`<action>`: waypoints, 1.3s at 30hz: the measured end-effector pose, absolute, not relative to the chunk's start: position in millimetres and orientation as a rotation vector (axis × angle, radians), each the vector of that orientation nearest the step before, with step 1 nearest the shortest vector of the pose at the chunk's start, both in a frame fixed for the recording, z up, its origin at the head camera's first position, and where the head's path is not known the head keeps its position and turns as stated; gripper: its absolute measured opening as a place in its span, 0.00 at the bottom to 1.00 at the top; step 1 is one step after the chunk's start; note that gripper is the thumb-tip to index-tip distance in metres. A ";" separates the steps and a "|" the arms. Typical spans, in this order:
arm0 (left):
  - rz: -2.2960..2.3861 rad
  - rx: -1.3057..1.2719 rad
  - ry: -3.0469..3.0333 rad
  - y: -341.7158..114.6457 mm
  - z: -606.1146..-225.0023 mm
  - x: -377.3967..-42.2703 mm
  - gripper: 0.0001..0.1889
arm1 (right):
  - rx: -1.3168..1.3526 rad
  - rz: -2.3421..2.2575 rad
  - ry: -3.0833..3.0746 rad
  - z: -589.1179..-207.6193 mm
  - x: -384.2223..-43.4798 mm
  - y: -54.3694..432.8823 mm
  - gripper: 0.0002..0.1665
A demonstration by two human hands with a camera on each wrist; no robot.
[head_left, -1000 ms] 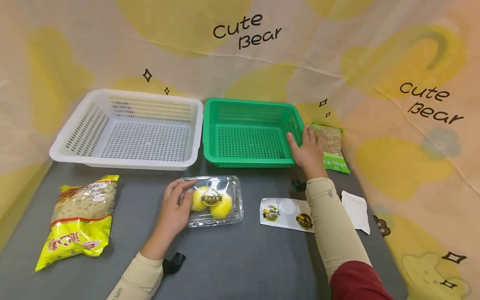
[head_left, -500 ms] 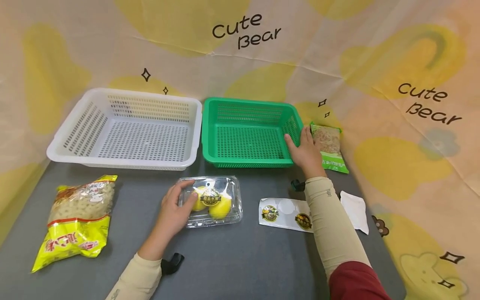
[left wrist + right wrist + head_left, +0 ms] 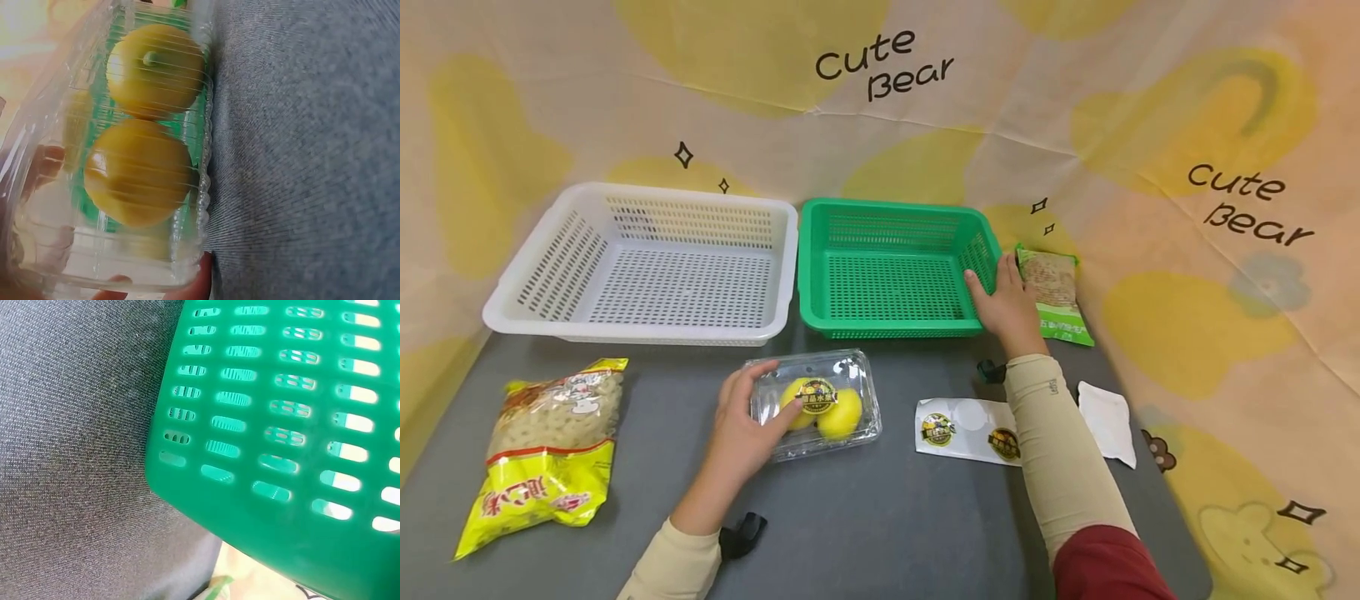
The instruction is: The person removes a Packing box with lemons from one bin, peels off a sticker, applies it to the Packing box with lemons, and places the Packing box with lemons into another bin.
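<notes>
In the head view my left hand (image 3: 741,429) grips the left end of a clear plastic fruit box (image 3: 867,385), thumb over the lid and fingers at the far side. Two round yellow fruits (image 3: 140,172) sit inside the box, and a black and gold label (image 3: 817,396) is on its lid. My right hand (image 3: 1011,308) holds the right rim of the green basket (image 3: 895,325), with the thumb inside the rim and the other fingers outside. The basket's slotted wall (image 3: 250,447) fills much of the right wrist view, where no fingers show clearly.
A white basket (image 3: 677,332) stands left of the green one. A yellow food bag (image 3: 550,458) lies at left, a green-edged bag (image 3: 1056,292) at back right. A label sheet (image 3: 966,429) and a white folded cloth or pad (image 3: 1107,423) lie at right. Patterned fabric (image 3: 887,142) hangs behind.
The fruit box has turned slightly counterclockwise, its right end now higher in view. My left thumb has moved further over its lid. My right hand stays at the green basket's rim.
</notes>
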State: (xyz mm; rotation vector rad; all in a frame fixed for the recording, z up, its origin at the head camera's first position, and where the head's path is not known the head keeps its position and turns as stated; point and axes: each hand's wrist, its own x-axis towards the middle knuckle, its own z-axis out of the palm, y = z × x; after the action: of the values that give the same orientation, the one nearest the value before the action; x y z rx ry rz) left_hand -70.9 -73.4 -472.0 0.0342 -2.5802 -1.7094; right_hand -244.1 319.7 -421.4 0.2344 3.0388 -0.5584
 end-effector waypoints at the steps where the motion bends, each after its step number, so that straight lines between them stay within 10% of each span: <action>1: -1.709 0.045 -2.589 -73.2 -471.7 -71.0 0.34 | 0.235 -0.559 3.039 -421.6 -244.0 320.1 0.63; 21: -1.782 -0.123 -2.591 -48.9 -409.1 -83.6 0.34 | 0.238 -0.592 3.039 -420.1 -245.7 317.3 0.61; 39: -1.675 -0.141 -2.637 12.3 -355.4 -237.3 0.36 | 0.281 -0.578 3.063 -425.6 -246.0 317.8 0.59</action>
State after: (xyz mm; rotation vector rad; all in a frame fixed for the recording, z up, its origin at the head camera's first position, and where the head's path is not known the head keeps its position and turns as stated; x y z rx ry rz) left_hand -237.3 12.3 -355.4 -0.1409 -2.6371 -1.6752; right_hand -246.0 317.8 -425.6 0.2808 3.0632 -0.5779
